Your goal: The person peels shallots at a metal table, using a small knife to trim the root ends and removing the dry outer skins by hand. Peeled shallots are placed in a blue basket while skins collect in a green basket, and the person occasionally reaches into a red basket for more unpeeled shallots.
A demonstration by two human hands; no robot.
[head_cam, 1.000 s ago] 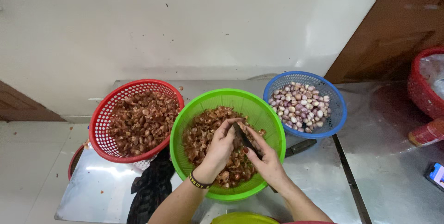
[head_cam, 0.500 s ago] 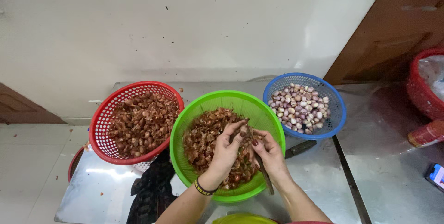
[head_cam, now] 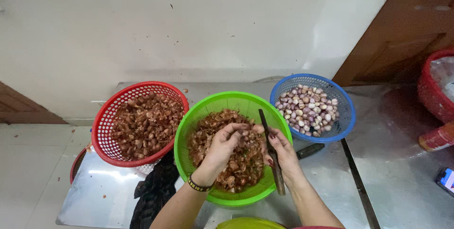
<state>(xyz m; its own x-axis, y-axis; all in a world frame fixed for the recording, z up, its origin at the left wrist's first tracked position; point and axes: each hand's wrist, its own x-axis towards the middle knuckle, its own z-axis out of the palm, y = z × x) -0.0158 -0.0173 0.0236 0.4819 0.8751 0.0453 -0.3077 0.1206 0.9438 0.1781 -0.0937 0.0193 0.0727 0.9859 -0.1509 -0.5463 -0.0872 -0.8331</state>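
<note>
Three round plastic baskets stand in a row on a steel table (head_cam: 397, 172): red mesh basket (head_cam: 106, 129) left, green basket (head_cam: 189, 129) middle, blue basket (head_cam: 345, 110) right. Both hands, left hand (head_cam: 226, 145) and right hand (head_cam: 281, 151), meet over the middle one.

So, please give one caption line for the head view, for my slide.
Both hands, the right hand holding a knife, the left hand a shallot, over the green basket of skins.

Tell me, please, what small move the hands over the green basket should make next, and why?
Probably strip the skin with the knife and let it drop: the left hand and right hand meet at a small shallot over the green basket, which already holds skins.
</note>
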